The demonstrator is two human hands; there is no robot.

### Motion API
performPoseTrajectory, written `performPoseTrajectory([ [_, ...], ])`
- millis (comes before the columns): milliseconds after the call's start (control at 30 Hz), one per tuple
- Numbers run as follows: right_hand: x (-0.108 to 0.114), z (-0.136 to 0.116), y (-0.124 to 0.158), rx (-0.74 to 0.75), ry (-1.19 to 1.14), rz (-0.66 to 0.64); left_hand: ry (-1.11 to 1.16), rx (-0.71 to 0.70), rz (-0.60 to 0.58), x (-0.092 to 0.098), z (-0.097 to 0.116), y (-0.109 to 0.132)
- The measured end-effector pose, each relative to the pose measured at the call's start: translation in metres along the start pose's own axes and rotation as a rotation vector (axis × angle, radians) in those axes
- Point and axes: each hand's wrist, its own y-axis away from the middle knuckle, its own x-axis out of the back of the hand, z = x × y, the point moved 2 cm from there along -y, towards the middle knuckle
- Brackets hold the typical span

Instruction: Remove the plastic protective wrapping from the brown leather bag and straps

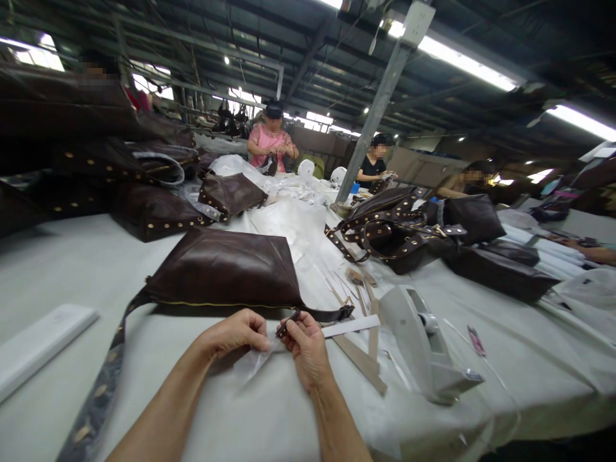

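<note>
Crosswise on the pale table (72, 256), the dark brown bag (228, 266) lies flat just beyond both hands, its long axis running left to right and its zipped edge facing the person. From its left end a studded strap (103, 385) trails back toward the near edge. The left hand (238, 337) has thumb and forefinger drawn together on clear plastic (253, 367); the right hand (307, 343) pinches a small dark strip (287, 325), slanting from lower left to upper right. Whether that strip joins the bag, I cannot tell. A tape dispenser (414, 340) stands to the right.
</note>
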Motion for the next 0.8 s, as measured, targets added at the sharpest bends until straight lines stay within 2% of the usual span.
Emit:
performPoseTrajectory([
  [533, 0.0024, 0.0024, -0.0033, 0.041, 0.01, -0.004, 0.093, 0.084, 0.058, -0.0009, -0.0058, 0.0001],
  [800, 0.0019, 0.0015, -0.005, 0.054, 0.032, 0.008, 0.086, 0.076, 0.087, -0.0009, -0.0059, 0.0006],
])
